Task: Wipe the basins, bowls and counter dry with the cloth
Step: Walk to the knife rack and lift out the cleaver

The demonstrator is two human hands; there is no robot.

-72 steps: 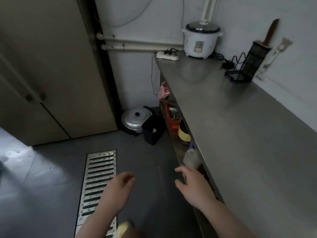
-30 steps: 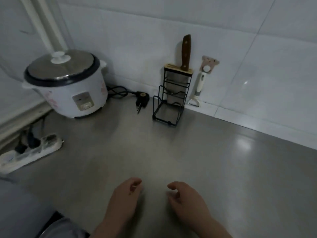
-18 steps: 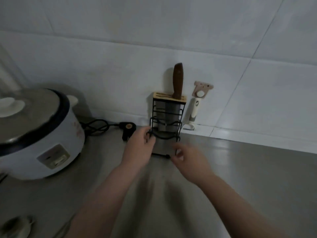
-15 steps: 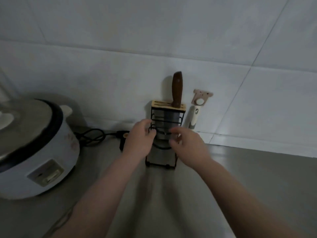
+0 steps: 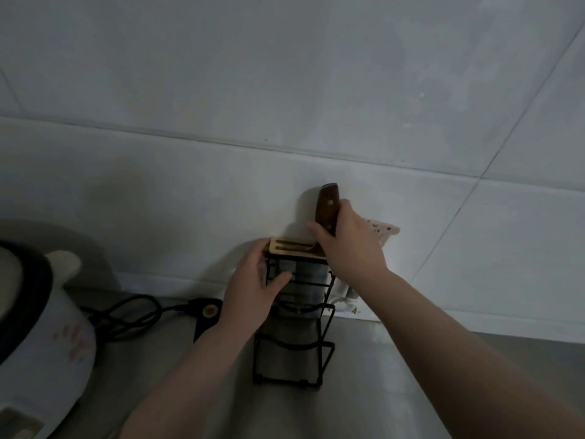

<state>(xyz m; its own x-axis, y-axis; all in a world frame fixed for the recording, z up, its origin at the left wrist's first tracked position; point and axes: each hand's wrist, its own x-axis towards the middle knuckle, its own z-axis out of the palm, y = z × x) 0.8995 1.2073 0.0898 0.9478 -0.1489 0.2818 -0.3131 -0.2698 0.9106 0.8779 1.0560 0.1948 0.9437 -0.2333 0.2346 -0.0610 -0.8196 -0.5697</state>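
Right hand [image 5: 351, 248] has risen to grip knife handle [image 5: 326, 206]; left hand [image 5: 253, 289] steadies rack [image 5: 296, 331].

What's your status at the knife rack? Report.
Right hand grips knife handle. Left hand steadies rack. No cloth in view. Counter unwiped.
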